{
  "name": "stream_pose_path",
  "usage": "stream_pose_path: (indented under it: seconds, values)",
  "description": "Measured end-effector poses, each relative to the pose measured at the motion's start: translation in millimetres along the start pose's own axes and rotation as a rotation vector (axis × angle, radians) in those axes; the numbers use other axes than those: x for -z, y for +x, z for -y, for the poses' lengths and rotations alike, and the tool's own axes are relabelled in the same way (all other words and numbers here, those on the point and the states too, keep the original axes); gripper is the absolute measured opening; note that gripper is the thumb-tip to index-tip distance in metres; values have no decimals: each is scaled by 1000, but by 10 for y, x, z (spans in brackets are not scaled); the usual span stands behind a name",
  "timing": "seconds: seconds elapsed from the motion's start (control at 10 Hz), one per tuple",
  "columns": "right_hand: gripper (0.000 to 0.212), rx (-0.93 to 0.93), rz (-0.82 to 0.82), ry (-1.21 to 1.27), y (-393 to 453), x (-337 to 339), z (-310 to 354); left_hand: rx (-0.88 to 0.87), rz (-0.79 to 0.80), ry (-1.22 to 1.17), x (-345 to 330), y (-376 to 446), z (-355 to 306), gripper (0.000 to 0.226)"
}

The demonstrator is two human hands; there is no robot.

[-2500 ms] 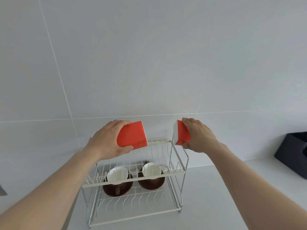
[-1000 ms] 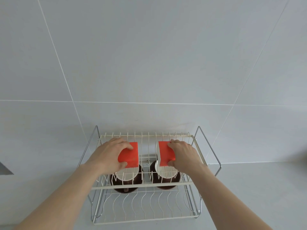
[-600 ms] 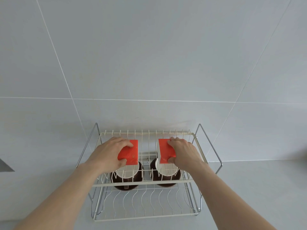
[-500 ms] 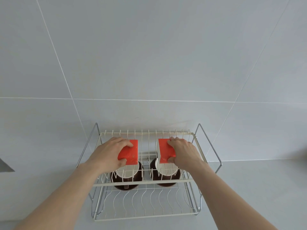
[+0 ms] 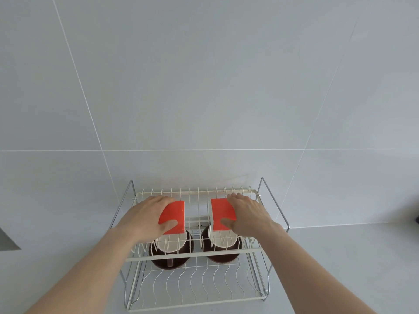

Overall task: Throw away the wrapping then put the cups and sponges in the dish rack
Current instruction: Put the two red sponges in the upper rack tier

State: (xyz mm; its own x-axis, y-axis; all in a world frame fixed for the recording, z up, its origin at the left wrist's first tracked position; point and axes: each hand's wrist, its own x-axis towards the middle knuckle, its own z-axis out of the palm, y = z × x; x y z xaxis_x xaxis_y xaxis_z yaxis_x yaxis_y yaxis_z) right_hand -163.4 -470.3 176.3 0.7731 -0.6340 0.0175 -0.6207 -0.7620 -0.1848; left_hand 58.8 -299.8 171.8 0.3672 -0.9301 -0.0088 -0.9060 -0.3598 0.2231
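Note:
A two-tier white wire dish rack (image 5: 192, 255) stands on the counter against the tiled wall. Two brown cups with white insides, the left cup (image 5: 170, 261) and the right cup (image 5: 223, 252), sit on its lower tier. On the upper tier lie two orange sponges with white backing. My left hand (image 5: 147, 219) grips the left sponge (image 5: 175, 213), thumb on its top. My right hand (image 5: 248, 215) holds the right sponge (image 5: 221, 211) the same way, fingers over its far edge.
A pale grey countertop (image 5: 340, 268) runs to the right of the rack. The white tiled wall (image 5: 204, 87) rises directly behind it. A dark object shows at the far right edge (image 5: 417, 219), and a grey corner at the left edge (image 5: 6, 241).
Both hands have lowered the sponges from above the rack onto its upper tier. In the last half second the hands and sponges hardly moved.

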Motion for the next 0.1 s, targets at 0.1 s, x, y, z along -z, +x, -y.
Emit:
stream_pose_path:
  seconds: [0.1]
  values:
    - [61,-28,-24,9,-90,117,6,23,-40,31,114,-87,-77,70]
